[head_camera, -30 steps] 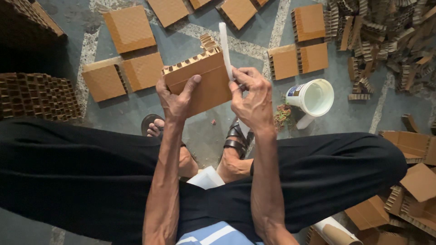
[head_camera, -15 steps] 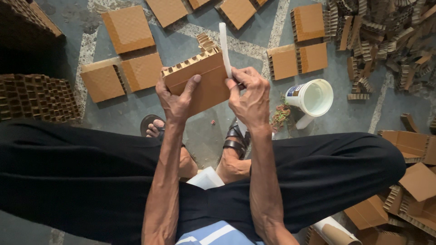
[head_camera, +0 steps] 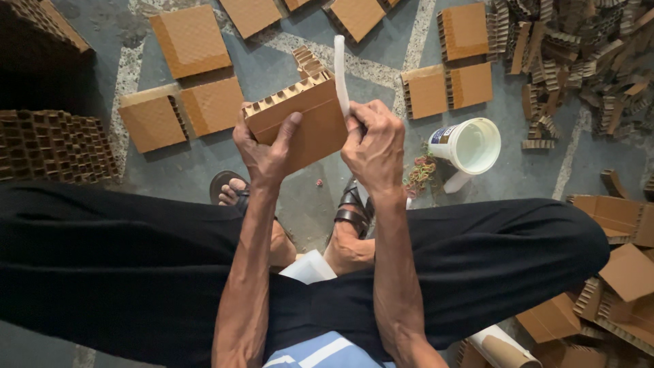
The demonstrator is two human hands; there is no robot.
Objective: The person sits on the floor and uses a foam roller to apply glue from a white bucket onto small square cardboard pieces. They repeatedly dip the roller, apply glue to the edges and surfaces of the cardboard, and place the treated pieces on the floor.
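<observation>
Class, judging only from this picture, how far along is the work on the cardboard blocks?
Done: flat brown blocks lie spread on the floor. In hand: left hand holds a honeycomb cardboard block; right hand presses a white strip along its edge. Left: a heap of loose cardboard pieces beyond the white tub.

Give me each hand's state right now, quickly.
Left hand: closed, holding the brown cardboard block.
Right hand: closed, gripping the white strip against the block's edge.
</observation>
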